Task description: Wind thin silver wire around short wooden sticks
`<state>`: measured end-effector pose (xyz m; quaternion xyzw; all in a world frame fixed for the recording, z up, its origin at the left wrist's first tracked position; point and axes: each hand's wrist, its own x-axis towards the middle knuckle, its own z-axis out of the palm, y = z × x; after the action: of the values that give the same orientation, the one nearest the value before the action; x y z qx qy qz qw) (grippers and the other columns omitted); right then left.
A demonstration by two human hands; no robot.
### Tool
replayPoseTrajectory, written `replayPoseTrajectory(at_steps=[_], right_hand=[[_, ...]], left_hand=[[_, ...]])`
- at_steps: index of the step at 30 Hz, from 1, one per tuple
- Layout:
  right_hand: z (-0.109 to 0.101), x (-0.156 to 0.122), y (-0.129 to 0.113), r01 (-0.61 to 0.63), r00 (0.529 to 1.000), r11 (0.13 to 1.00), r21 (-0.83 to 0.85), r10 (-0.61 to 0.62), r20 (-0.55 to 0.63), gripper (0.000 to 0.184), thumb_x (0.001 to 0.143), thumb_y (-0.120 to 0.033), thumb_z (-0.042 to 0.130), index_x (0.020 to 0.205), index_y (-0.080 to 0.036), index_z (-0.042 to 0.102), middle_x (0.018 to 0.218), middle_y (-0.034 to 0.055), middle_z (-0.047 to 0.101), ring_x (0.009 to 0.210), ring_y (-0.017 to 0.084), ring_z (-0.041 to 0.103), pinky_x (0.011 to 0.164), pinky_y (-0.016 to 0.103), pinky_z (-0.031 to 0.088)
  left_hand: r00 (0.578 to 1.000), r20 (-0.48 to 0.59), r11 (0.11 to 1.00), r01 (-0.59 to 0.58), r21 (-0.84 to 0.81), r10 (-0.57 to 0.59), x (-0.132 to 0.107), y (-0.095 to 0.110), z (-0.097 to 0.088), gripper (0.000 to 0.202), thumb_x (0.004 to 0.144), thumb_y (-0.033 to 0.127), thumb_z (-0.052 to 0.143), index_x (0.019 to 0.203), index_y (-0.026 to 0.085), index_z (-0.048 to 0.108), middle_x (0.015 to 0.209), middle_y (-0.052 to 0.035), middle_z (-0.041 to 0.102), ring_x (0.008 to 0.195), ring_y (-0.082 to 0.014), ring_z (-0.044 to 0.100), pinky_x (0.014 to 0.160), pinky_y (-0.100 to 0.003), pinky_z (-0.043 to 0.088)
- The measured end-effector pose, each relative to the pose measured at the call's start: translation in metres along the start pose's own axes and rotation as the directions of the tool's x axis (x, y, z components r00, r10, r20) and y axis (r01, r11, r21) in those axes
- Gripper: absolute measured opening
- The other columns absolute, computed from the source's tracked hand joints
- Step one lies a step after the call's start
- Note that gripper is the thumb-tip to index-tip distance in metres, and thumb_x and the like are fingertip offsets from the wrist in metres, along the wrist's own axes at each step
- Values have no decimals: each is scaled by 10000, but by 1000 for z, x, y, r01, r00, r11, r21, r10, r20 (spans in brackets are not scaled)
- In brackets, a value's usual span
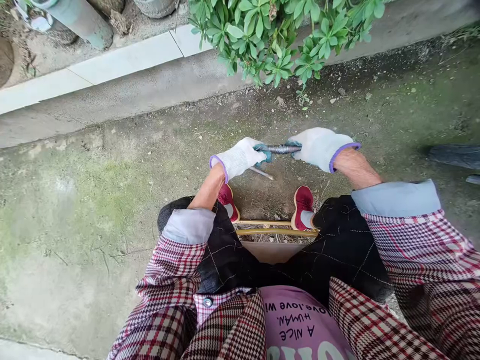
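Note:
Between my two hands stretches a short dark rod wound with shiny wire (280, 149), held roughly level above the ground. My left hand (245, 156), in a white knitted glove with a blue-green coated palm, is closed around its left end. A matching glove covers my right hand (317, 147), whose fingers are wrapped around the other end. Below my left hand a thin greyish stick (261, 173) pokes out toward the lower right. Whether it belongs to the wound rod or is a separate piece, I cannot tell. The gloved fingers hide both ends of the rod.
A leafy green shrub (277, 40) overhangs a low concrete wall (127, 92) with white tile coping. Pots stand behind it, one a grey-green pot (80, 22). Yellowish bars (277, 232) lie between my red shoes (303, 205). Dark fabric (455, 156) shows at the right.

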<state>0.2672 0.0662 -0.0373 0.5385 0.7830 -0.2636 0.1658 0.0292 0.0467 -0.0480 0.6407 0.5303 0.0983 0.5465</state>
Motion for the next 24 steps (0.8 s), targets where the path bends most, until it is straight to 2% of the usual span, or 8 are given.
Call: replayPoseTrajectory(at_steps=[2, 6, 11, 17, 19, 20, 22, 24], right_hand=[[4, -2, 4, 40, 998, 999, 0, -40, 48, 133, 817, -240, 731, 942, -220, 773, 828, 54, 723, 742, 240, 655, 674, 358, 423], [2, -11, 11, 130, 981, 989, 65, -138, 134, 21, 794, -238, 726, 810, -223, 731, 676, -11, 658, 602, 162, 552, 597, 323, 389], [-10, -27, 11, 196, 950, 846, 495, -289, 117, 146, 781, -364, 755, 852, -241, 719, 674, -40, 629, 624, 154, 572, 583, 296, 445], [-20, -28, -1, 138, 990, 563, 815, -63, -124, 285, 710, -393, 831, 872, -233, 660, 823, 28, 663, 728, 196, 589, 687, 378, 569], [-21, -22, -3, 124, 980, 610, 783, 48, -193, 221, 800, -364, 776, 914, -233, 638, 854, 38, 667, 755, 197, 577, 717, 380, 565], [-21, -18, -4, 103, 973, 695, 712, 77, -216, 176, 849, -347, 735, 937, -232, 634, 876, 43, 676, 783, 201, 580, 741, 376, 558], [-20, -10, -4, 44, 967, 886, 462, 78, -242, 113, 908, -312, 670, 977, -225, 647, 931, 62, 700, 852, 221, 591, 797, 386, 530], [-17, -3, -3, -3, 979, 979, 202, 45, -200, 116, 911, -295, 657, 998, -219, 670, 955, 85, 709, 877, 254, 604, 807, 415, 492]], left_hand=[[999, -41, 1000, -13, 20, 14, 4, -7, -3, 135, 817, 188, 624, 729, 181, 725, 612, 22, 567, 552, -114, 427, 539, -269, 323], [994, -112, 998, -18, -68, 11, 8, -8, -7, 105, 797, 142, 613, 760, 168, 708, 687, 10, 641, 597, -113, 502, 584, -257, 397], [995, -90, 982, -67, -178, 52, 9, 4, -7, 51, 804, 124, 672, 762, 132, 701, 774, -30, 698, 721, -132, 605, 706, -267, 486], [999, -23, 913, -40, -406, 33, 9, 11, 3, 60, 860, 119, 662, 821, 118, 708, 879, -62, 747, 783, -134, 672, 813, -296, 571], [1000, 10, 902, -20, -432, 27, 5, 15, 7, 72, 853, 103, 658, 857, 98, 729, 899, -74, 761, 757, -120, 664, 798, -293, 576], [999, 30, 903, -12, -430, 27, 3, 17, 8, 84, 850, 95, 654, 863, 92, 737, 898, -78, 764, 744, -117, 660, 785, -289, 573], [998, 64, 924, 2, -381, 24, -1, 20, 9, 112, 844, 71, 640, 859, 90, 750, 877, -78, 762, 723, -117, 644, 748, -281, 555], [999, 54, 955, 10, -297, 7, -4, 21, 7, 142, 841, 53, 624, 832, 107, 755, 826, -65, 746, 692, -120, 612, 706, -281, 527]])
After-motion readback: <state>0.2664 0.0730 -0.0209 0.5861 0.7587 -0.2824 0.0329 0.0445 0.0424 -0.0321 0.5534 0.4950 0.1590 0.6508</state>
